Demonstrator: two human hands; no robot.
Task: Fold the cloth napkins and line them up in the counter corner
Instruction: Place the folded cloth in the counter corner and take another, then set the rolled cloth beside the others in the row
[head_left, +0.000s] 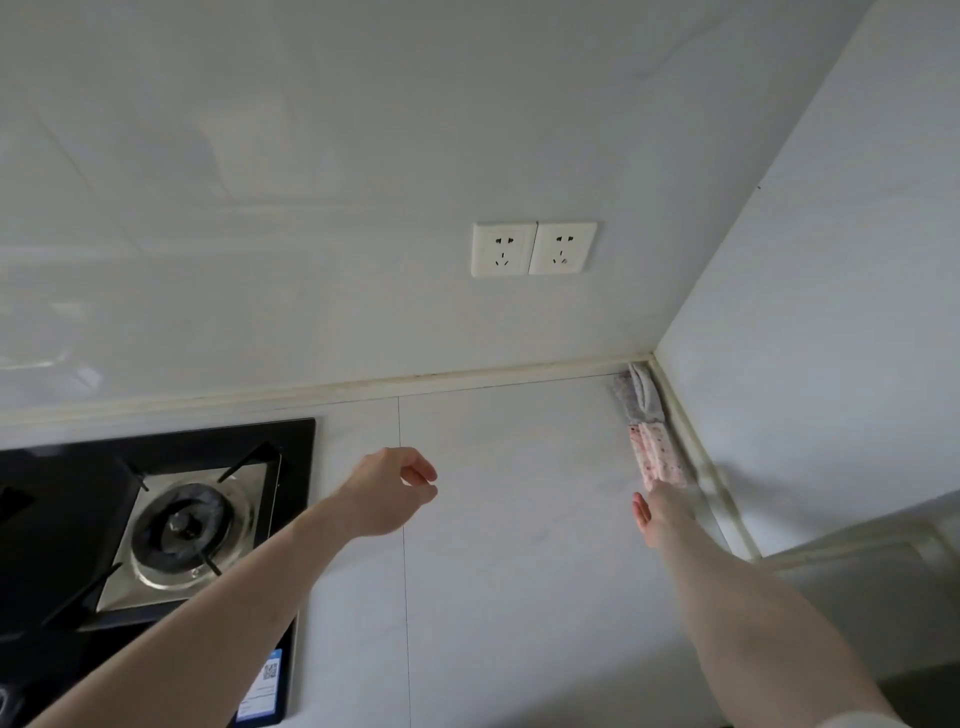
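Two folded cloth napkins lie end to end along the right wall in the counter corner: a grey one (640, 395) at the very back and a pink speckled one (658, 454) in front of it. My right hand (662, 512) reaches toward the near end of the pink napkin, fingers straight, fingertips at or on its edge. My left hand (392, 488) hovers above the white counter (493, 519) near its middle, fingers loosely curled and holding nothing.
A black gas hob (156, 525) with a steel burner fills the counter's left side. Two white wall sockets (532, 248) sit on the back wall above the counter. The right wall meets the counter along a cream sealing strip (711, 483).
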